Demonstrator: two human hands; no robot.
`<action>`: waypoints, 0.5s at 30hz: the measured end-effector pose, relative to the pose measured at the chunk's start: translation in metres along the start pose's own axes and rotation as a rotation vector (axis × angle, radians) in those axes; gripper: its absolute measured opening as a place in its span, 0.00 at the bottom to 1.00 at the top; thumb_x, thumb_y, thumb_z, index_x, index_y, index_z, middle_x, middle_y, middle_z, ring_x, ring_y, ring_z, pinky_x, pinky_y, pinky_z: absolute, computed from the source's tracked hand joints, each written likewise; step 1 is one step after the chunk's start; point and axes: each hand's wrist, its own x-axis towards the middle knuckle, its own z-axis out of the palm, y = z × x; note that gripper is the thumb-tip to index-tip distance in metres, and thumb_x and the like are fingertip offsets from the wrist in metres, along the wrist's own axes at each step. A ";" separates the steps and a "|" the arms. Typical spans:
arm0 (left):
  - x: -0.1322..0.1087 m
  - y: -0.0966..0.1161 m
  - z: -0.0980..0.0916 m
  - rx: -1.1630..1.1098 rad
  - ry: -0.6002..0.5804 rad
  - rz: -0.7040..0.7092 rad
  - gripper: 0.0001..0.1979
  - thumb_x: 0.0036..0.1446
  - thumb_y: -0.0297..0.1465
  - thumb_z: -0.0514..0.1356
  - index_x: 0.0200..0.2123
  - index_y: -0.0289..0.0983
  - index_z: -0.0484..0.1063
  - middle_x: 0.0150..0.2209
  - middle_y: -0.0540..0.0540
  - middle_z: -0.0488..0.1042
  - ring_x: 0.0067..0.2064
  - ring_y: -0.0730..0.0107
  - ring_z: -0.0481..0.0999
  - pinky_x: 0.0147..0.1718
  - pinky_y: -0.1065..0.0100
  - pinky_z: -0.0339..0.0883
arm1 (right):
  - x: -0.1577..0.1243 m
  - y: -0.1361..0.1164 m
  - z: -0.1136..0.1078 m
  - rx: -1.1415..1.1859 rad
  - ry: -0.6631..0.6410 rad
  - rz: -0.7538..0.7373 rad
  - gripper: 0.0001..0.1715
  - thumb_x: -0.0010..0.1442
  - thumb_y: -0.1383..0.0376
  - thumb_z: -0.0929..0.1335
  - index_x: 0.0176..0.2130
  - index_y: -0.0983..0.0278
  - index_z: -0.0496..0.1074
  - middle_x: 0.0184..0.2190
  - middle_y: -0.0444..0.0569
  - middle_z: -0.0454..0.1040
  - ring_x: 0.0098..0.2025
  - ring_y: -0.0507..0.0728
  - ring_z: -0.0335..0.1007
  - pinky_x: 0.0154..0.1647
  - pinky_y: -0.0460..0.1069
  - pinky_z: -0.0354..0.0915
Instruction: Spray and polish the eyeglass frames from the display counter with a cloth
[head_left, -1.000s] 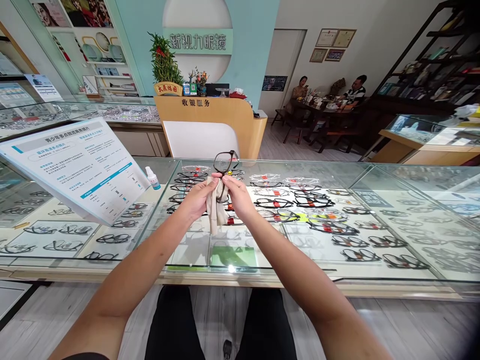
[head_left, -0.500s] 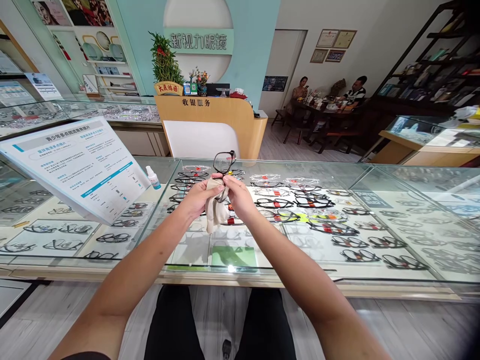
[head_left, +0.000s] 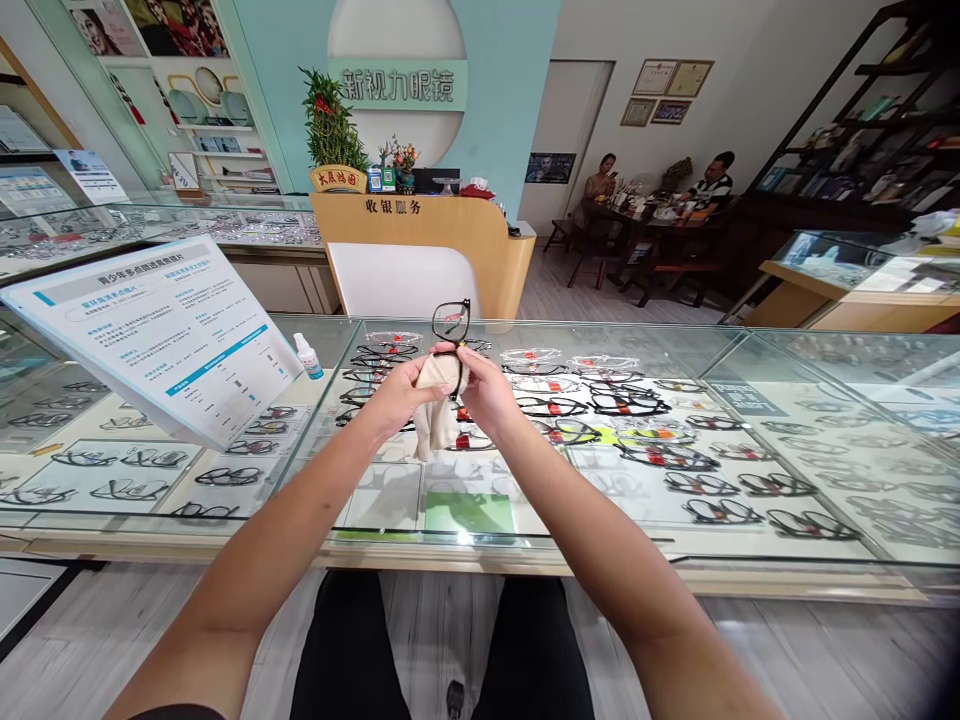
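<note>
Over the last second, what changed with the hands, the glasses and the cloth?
The cloth, which hung loose below the hands, is now gathered up over the lower lens of the glasses, pressed there by the left hand. The glasses rose slightly. The right hand still grips the frame. The small bottle and the sign on the glass counter have not moved.

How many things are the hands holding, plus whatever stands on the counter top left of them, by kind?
Black-framed glasses, held: 1
Beige cloth, held: 1
Small bottle: 1
Printed placard: 1
Total: 4
</note>
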 end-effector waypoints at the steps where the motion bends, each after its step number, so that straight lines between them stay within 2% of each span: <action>1: 0.000 -0.001 0.001 0.019 0.015 0.020 0.31 0.35 0.32 0.83 0.47 0.35 0.84 0.40 0.46 0.85 0.39 0.66 0.78 0.41 0.67 0.69 | -0.001 0.000 0.001 0.002 -0.006 0.004 0.18 0.52 0.49 0.80 0.36 0.57 0.84 0.44 0.49 0.87 0.53 0.64 0.81 0.44 0.52 0.72; 7: 0.000 -0.010 0.005 0.038 0.069 0.096 0.31 0.40 0.37 0.84 0.49 0.35 0.84 0.39 0.46 0.85 0.38 0.64 0.80 0.40 0.66 0.71 | -0.005 -0.001 0.006 0.024 -0.029 -0.002 0.20 0.52 0.47 0.81 0.39 0.56 0.85 0.42 0.49 0.87 0.52 0.64 0.81 0.44 0.53 0.72; 10: 0.001 -0.013 0.006 0.033 0.107 0.137 0.29 0.43 0.39 0.83 0.47 0.35 0.84 0.38 0.47 0.85 0.37 0.66 0.79 0.40 0.67 0.70 | -0.006 0.002 0.008 0.020 -0.041 0.009 0.21 0.53 0.46 0.81 0.40 0.56 0.86 0.40 0.49 0.85 0.46 0.62 0.78 0.39 0.53 0.68; 15: 0.001 -0.011 0.011 -0.032 0.206 0.175 0.32 0.43 0.45 0.83 0.47 0.36 0.82 0.33 0.50 0.82 0.32 0.71 0.77 0.36 0.68 0.71 | -0.006 0.008 0.008 -0.024 -0.044 -0.041 0.22 0.53 0.46 0.82 0.38 0.59 0.85 0.33 0.44 0.77 0.34 0.53 0.64 0.34 0.49 0.60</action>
